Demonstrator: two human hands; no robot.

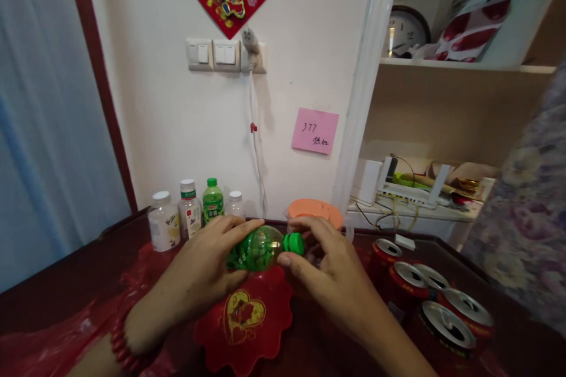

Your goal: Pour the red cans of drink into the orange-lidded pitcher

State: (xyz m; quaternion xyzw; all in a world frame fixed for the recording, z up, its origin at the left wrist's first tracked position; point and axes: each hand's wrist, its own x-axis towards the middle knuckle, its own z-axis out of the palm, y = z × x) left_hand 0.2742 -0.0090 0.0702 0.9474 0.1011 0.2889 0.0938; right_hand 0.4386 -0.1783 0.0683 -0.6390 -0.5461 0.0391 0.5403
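Note:
A clear plastic bottle with a green label lies on its side in the air, its neck pointing right. My left hand is wrapped round its body, with a red bead bracelet on the wrist. My right hand is closed round the bottle's green cap, thumb below and index finger above. Its other fingers are partly hidden behind. Beneath the bottle sits a red scalloped tray with a gold heart design.
Against the wall stand a white-capped jar, a white bottle, a green drink bottle and a small clear bottle. An orange-lidded container is behind my right hand. Several red cans stand right; red plastic lies left.

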